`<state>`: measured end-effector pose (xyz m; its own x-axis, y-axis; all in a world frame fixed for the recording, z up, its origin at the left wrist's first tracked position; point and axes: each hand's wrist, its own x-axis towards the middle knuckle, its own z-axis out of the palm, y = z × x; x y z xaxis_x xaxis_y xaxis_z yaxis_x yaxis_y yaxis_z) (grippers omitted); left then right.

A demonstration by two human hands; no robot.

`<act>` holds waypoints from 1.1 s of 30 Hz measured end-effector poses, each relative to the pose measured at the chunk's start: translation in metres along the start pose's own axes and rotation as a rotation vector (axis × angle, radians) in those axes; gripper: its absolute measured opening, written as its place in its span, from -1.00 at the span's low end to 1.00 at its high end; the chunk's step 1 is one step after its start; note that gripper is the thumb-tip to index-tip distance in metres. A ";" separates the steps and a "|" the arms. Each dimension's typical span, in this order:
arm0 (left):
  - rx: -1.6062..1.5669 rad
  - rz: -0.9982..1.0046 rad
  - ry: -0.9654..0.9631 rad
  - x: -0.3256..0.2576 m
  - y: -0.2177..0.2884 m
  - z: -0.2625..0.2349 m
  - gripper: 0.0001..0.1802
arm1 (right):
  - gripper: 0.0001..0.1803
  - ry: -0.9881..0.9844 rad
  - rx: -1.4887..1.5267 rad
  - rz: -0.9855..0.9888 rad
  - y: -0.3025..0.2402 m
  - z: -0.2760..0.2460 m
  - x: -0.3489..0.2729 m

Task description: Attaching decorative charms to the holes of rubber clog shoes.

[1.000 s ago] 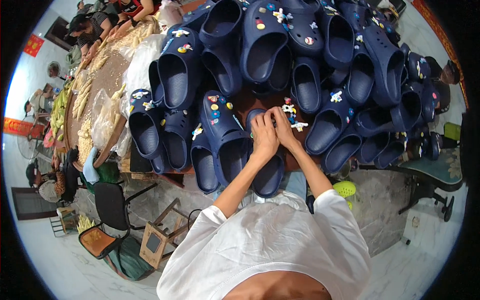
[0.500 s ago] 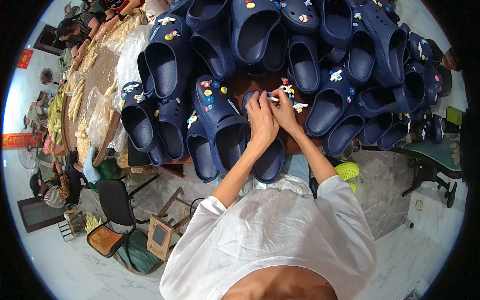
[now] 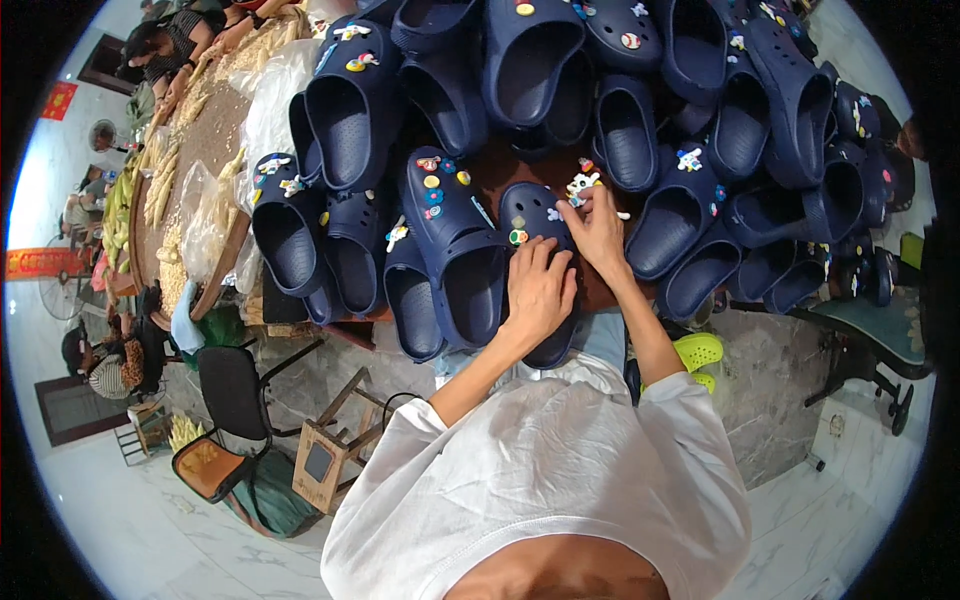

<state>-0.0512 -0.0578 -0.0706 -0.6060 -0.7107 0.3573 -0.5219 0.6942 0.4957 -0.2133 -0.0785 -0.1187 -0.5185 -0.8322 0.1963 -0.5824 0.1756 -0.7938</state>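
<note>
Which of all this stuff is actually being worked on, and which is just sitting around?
In hand:
- left hand, resting on the navy clog
- right hand, at the small charms on its toe

Lying about:
- heap of navy clogs
- black chair
- wooden stool
- lime-green shoes

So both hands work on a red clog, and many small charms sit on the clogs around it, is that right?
Not quite: the clog under the left hand and right hand is dark navy blue, not red, as the head view shows. The rest holds: small charms sit on the neighbouring clogs.
</note>
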 end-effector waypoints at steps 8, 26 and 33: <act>-0.080 0.009 0.057 -0.001 0.000 0.003 -0.72 | -0.45 -0.259 -0.097 0.018 0.002 0.006 0.003; -0.095 -0.023 0.065 -0.009 -0.002 0.004 -0.72 | -0.75 -0.172 -0.324 -0.228 0.012 0.000 0.004; -0.244 -0.057 0.115 -0.007 0.000 -0.007 -0.55 | -0.79 -0.124 -0.228 -0.344 -0.024 -0.013 0.018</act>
<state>-0.0427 -0.0534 -0.0680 -0.5002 -0.7658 0.4042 -0.3846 0.6147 0.6886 -0.2166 -0.0907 -0.0882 -0.1986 -0.9172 0.3455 -0.8388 -0.0232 -0.5440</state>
